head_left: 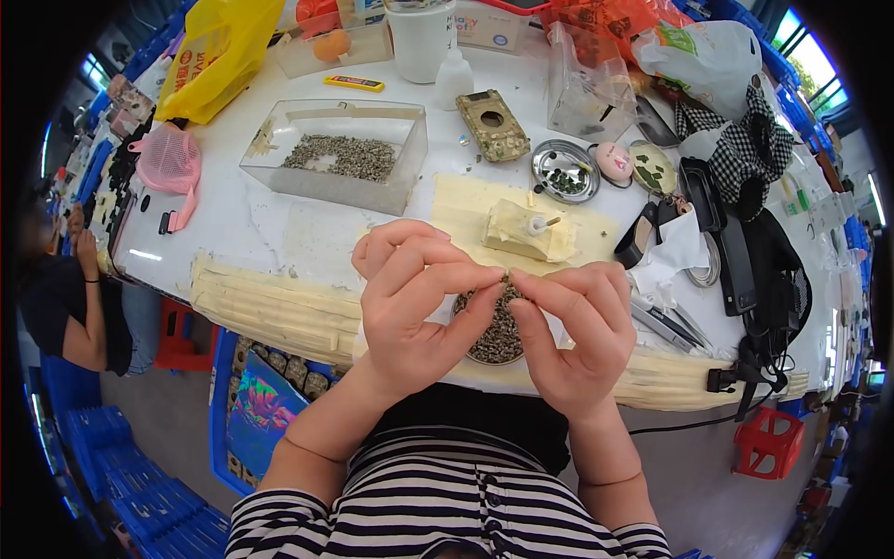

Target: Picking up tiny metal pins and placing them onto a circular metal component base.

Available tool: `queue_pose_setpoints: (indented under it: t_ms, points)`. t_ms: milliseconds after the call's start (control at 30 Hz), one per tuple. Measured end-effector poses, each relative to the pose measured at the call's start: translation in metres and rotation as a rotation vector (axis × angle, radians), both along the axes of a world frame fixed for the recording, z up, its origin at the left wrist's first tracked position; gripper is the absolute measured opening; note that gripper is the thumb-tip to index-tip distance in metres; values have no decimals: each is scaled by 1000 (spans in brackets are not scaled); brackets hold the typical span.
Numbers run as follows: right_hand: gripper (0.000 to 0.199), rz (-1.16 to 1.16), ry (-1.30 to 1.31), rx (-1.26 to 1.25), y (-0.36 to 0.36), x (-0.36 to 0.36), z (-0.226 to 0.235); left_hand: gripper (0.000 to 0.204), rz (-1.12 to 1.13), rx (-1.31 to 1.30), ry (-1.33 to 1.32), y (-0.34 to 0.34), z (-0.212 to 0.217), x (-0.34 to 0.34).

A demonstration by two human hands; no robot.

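Note:
My left hand (410, 312) and my right hand (585, 331) meet at their fingertips, each closed in a pinch. Between them is a tiny grey-green piece (506, 278), too small to tell its kind. Right below the fingers stands a round dish of many small grey-green pieces (495, 337), partly hidden by both hands. Just beyond lies a block wrapped in cream tape (521, 233), with a small white cup and a thin stick on top. It rests on a yellowish sheet (456, 200).
A clear bin (396, 191) of similar pieces stands at the back left. Behind the block are a camouflage-coloured model hull (494, 126), a round metal tin (565, 171) and a white bottle (455, 79). Tweezers (684, 321) lie at right. Cream tape (270, 307) covers the front edge.

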State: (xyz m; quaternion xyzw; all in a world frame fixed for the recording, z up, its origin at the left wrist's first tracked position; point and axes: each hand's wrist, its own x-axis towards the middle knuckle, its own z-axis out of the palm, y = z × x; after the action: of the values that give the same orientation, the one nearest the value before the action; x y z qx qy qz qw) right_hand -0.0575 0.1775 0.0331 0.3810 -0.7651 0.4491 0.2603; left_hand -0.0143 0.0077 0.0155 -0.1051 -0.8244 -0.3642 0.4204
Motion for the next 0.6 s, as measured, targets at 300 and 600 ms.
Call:
queue_pose_setpoints:
  t_ms: [300,600]
  points:
    - [16,216,-427,-152,3,-5,-10,26,-144,28,-70,-2,-2,0]
    - [26,13,14,-45,2,0,-9,26,-6,-16,-38,3,-7,0]
